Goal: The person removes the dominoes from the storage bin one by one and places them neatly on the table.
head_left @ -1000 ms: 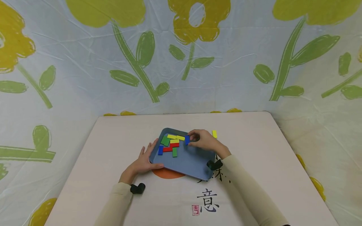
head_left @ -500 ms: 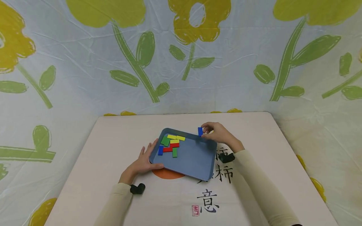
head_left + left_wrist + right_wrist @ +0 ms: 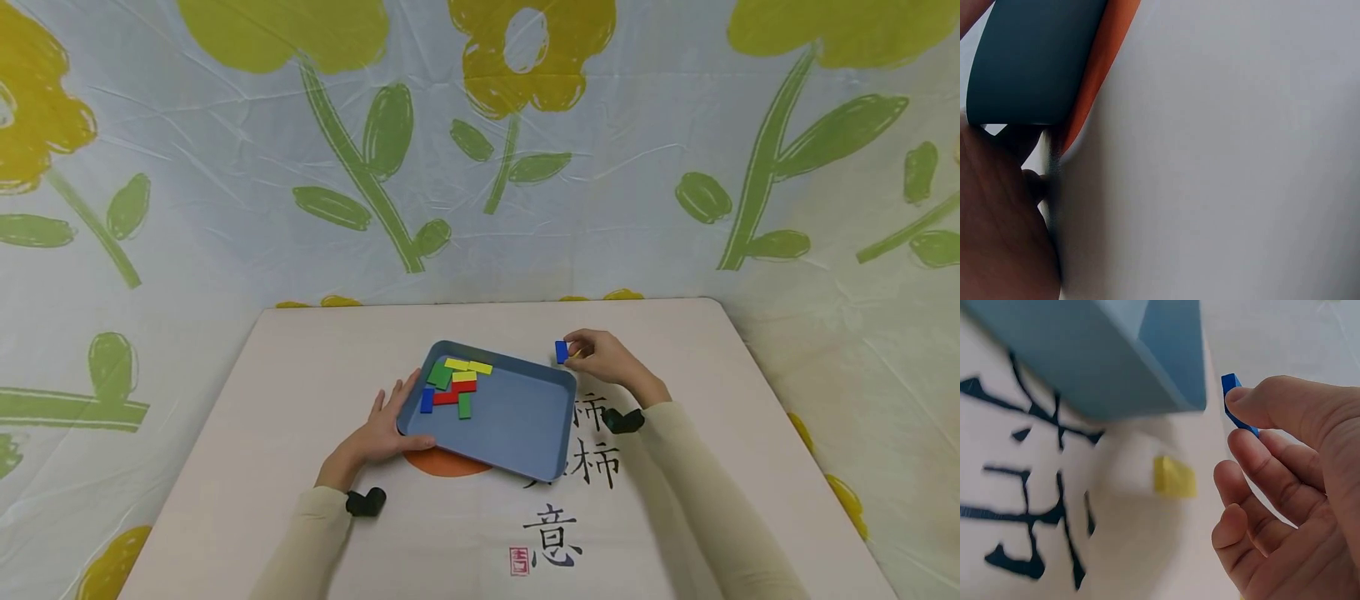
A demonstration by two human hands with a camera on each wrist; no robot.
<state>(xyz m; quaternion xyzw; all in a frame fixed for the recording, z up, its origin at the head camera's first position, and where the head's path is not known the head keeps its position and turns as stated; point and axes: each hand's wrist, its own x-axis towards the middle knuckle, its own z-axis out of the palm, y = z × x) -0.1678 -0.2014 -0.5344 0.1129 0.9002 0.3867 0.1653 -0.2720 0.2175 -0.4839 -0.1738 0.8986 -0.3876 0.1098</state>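
Observation:
A blue-grey tray (image 3: 517, 425) lies at a slant on the table. My left hand (image 3: 378, 433) rests against its left corner, fingers spread along the side and thumb at the near rim. In the left wrist view the tray wall (image 3: 1029, 69) stands beside the palm. My right hand (image 3: 613, 358) pinches a blue rectangular block (image 3: 1229, 382) between thumb and index finger, beyond the tray's far right corner. Below that hand a yellow block (image 3: 1175, 477) lies on the table, mostly hidden by the fingers in the head view.
Inside the tray's left half lie several flat blocks: yellow (image 3: 464, 377), red (image 3: 446, 398), green (image 3: 464, 406) and blue (image 3: 427, 400). The pale tabletop (image 3: 315, 358) bears printed black characters (image 3: 553, 535) and an orange shape (image 3: 446, 462). A flowered cloth (image 3: 247, 208) hangs behind.
My right hand has lifted the blue block out of the tray and carried it right, past the far rim to beside the yellow block. The left hand and tray have stayed still.

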